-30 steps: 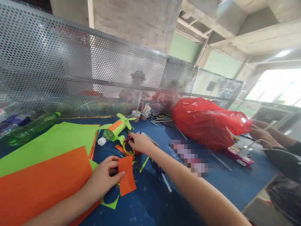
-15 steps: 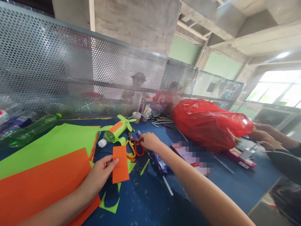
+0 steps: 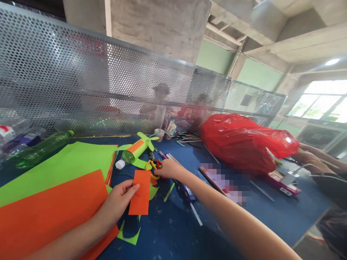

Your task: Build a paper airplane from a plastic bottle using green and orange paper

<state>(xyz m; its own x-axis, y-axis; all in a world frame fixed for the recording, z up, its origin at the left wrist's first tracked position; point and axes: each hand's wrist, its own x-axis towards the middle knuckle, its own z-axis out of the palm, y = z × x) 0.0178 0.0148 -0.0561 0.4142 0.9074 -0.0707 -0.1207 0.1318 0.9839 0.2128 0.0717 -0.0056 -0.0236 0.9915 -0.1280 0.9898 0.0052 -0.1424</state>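
My left hand (image 3: 121,193) pinches a small orange paper rectangle (image 3: 140,198) between thumb and fingers, held above the table. My right hand (image 3: 169,168) is closed on the scissors (image 3: 152,165) with red and yellow handles; its fingers cover part of the red one. Just beyond lies a plastic bottle (image 3: 129,156) with a white cap, wrapped in green and orange paper, with green paper fins at its far end. Pens (image 3: 162,154) lie past my right hand. Green paper scraps (image 3: 130,236) are scattered below the orange piece.
Green sheets (image 3: 62,166) and orange sheets (image 3: 54,209) cover the left side. A green bottle (image 3: 40,148) lies behind them. At right are a phone (image 3: 217,180), a red plastic bag (image 3: 235,144) and another person's arm (image 3: 309,159). A perforated metal screen (image 3: 130,86) borders the back.
My right hand has moved from the pens toward me and onto the scissors, closing on a handle. The orange rectangle in my left hand has tilted slightly.
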